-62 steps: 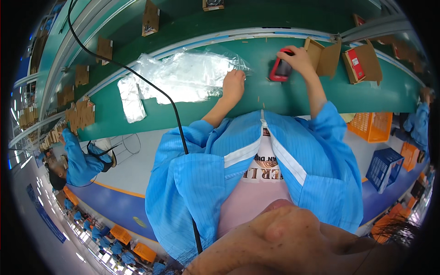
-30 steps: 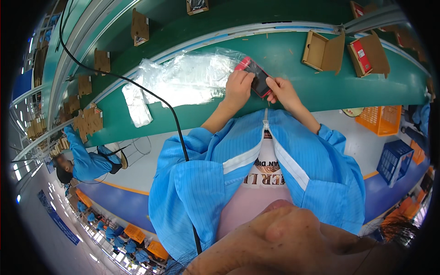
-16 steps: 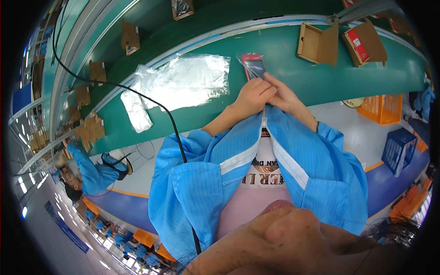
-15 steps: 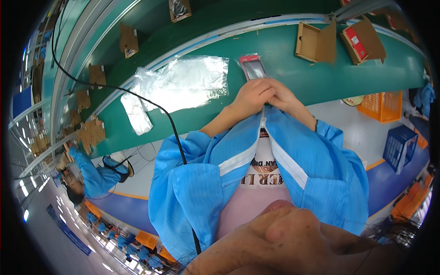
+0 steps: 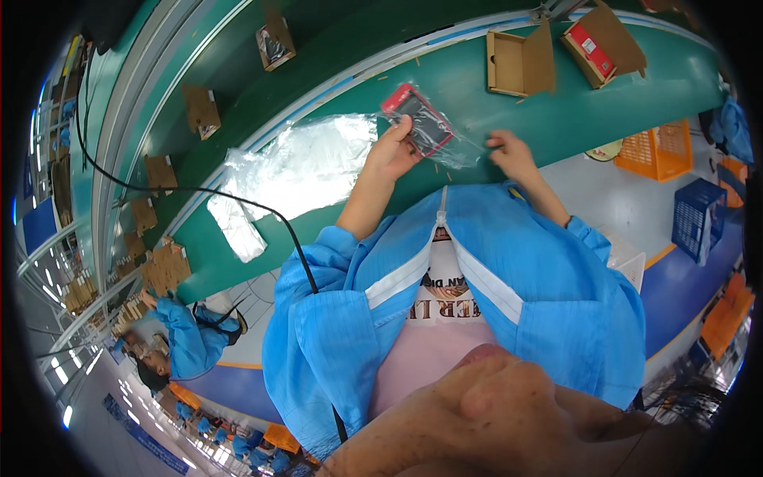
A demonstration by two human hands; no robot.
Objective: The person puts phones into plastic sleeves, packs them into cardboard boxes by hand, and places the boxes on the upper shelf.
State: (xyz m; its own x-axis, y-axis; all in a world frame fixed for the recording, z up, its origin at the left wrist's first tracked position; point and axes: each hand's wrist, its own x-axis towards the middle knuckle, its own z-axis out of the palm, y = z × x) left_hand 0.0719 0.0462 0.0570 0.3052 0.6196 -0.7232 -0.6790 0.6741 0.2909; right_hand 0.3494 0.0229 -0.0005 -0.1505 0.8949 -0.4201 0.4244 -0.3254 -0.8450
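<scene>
My left hand point(image 5: 395, 149) grips a red-and-black, flat handheld device point(image 5: 421, 119) inside a clear plastic bag point(image 5: 462, 151). The thumb lies over the device's near-left edge, and its dark face points up, tilted above the green bench. To the right, my right hand point(image 5: 513, 155) has its fingers curled together beside the loose end of the bag. Whether those fingertips pinch the film cannot be made out. Left of my left hand, a pile of clear plastic bags point(image 5: 306, 163) lies on the bench point(image 5: 517, 119).
Toward the far right stand an opened cardboard box point(image 5: 509, 67) and another with a red box inside point(image 5: 592, 49). More cartons point(image 5: 203, 111) line the belt beyond the rail. A black cable point(image 5: 214, 191) crosses at left. Orange point(image 5: 656, 151) and blue crates point(image 5: 699, 215) stand right; a co-worker point(image 5: 191, 334) is at left.
My hands have moved apart from their clasp near my chest. The left now carries the bagged device up and left; the right has shifted right. My view has turned slightly.
</scene>
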